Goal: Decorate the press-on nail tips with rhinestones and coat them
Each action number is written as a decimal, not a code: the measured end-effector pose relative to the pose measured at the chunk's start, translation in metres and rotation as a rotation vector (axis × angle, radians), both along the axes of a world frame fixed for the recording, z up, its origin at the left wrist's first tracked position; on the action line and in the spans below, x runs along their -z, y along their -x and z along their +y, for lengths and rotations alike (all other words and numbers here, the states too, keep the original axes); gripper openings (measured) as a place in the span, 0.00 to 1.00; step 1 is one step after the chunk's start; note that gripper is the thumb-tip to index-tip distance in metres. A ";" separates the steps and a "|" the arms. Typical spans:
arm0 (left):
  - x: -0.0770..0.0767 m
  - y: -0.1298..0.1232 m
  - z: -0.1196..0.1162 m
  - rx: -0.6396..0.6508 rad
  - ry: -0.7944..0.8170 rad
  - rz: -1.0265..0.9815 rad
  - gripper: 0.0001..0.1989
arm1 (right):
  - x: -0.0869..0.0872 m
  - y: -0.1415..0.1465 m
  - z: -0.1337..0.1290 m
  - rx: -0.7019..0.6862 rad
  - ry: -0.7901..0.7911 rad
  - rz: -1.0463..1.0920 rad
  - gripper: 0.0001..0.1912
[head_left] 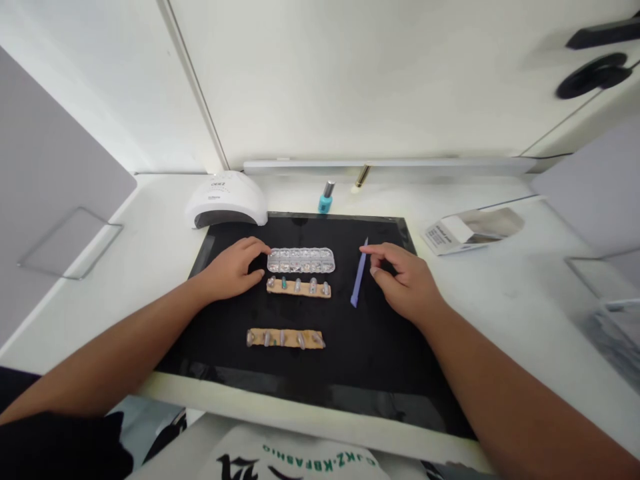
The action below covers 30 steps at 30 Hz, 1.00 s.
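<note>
Left side: loose black sleeve (65, 443), soft folded hem, ending near the elbow. Left forearm (125, 333) and left hand (230, 270) bare. Right forearm (505, 373) and right hand (405, 283) likewise bare. Torso, below near edge of table (505, 287): white top (300, 443), printed with green capitals (325, 459), upside down in view, plus larger, heavy black lettering (237, 467), partly cut off.

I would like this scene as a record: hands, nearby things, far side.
left hand: index fingertip at left end of clear plastic compartment case
right hand: index fingertip at far end of purple plastic stick
nearer than case: narrow tan strip with five nail tips
near side: second tan strip
surface: black rectangular mat
far side: white domed device, silver-capped turquoise bottle
</note>
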State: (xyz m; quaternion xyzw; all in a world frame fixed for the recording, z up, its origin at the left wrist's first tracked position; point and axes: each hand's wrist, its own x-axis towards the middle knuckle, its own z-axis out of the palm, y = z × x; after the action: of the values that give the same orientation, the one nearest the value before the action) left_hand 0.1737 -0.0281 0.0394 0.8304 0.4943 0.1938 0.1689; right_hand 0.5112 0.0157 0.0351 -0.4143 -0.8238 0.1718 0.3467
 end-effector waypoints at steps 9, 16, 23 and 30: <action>-0.011 0.002 0.022 0.234 0.024 0.105 0.15 | 0.001 0.000 0.001 0.011 0.048 0.033 0.17; 0.001 0.003 0.032 0.277 -0.034 0.078 0.10 | -0.002 -0.001 0.000 0.032 0.086 0.040 0.18; 0.007 0.011 0.033 0.212 -0.066 0.060 0.11 | -0.002 -0.001 -0.001 0.030 0.108 0.041 0.17; 0.001 0.014 0.031 0.093 -0.103 0.082 0.13 | -0.002 0.000 -0.001 0.024 0.115 0.046 0.17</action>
State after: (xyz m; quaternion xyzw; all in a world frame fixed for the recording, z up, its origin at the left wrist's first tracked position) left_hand 0.1599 0.0030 0.0385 0.8674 0.4510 0.1766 0.1142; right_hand 0.5113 0.0144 0.0373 -0.4393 -0.7993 0.2244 0.3432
